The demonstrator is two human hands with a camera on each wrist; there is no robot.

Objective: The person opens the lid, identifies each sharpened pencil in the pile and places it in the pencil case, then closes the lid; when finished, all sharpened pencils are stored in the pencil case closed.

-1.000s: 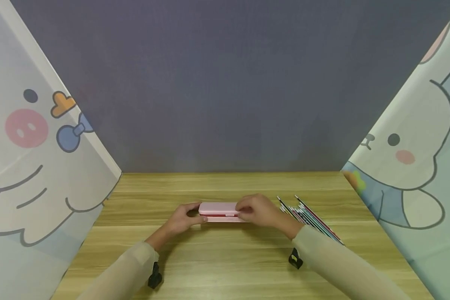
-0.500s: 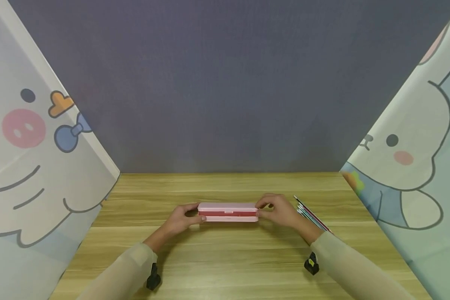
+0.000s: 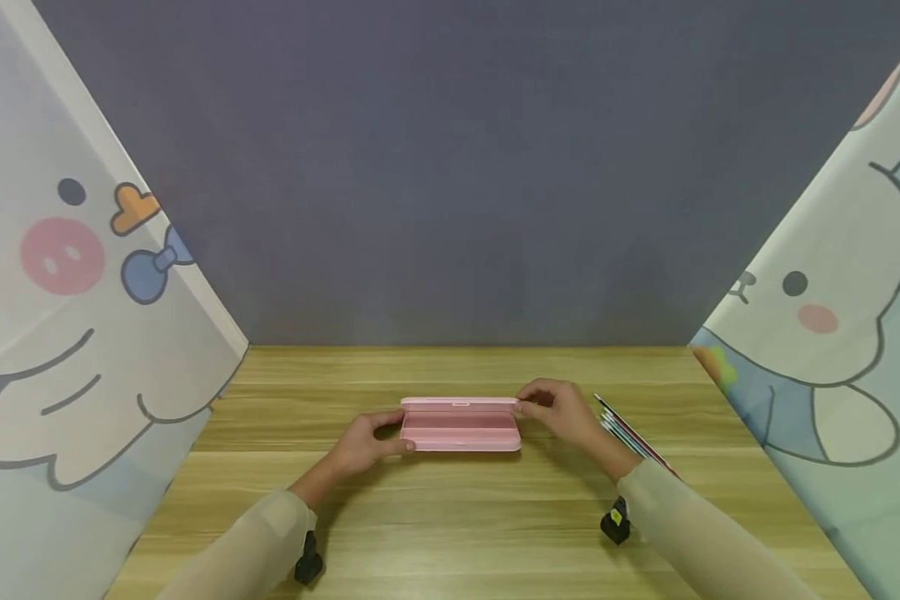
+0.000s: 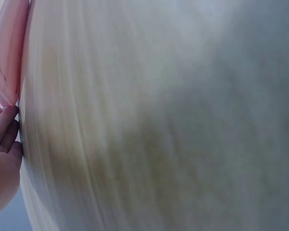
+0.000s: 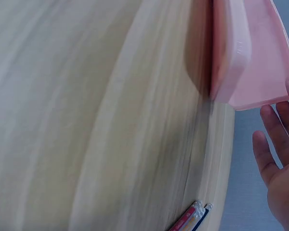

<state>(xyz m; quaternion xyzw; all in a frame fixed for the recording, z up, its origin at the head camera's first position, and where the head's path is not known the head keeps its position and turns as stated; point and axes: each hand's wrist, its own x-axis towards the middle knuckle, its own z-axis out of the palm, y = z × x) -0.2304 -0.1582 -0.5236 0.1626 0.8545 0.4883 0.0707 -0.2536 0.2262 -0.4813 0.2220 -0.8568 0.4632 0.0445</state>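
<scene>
Gripping a pink case at its left end with the left hand (thumb in front) and pinching the right corner of the raised lid with the right hand. Set on the wood-grain counter, long axis hand to hand. Flanked right of the case by pencils, nearer the right hand; backed beyond it by a dark wall.

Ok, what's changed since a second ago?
The lid of the pink case has swung up and back, opening it wider. The right hand moved right, to the lid's right end, which it pinches. The left hand still grips the case's left end; the pencils still lie to the right.
</scene>
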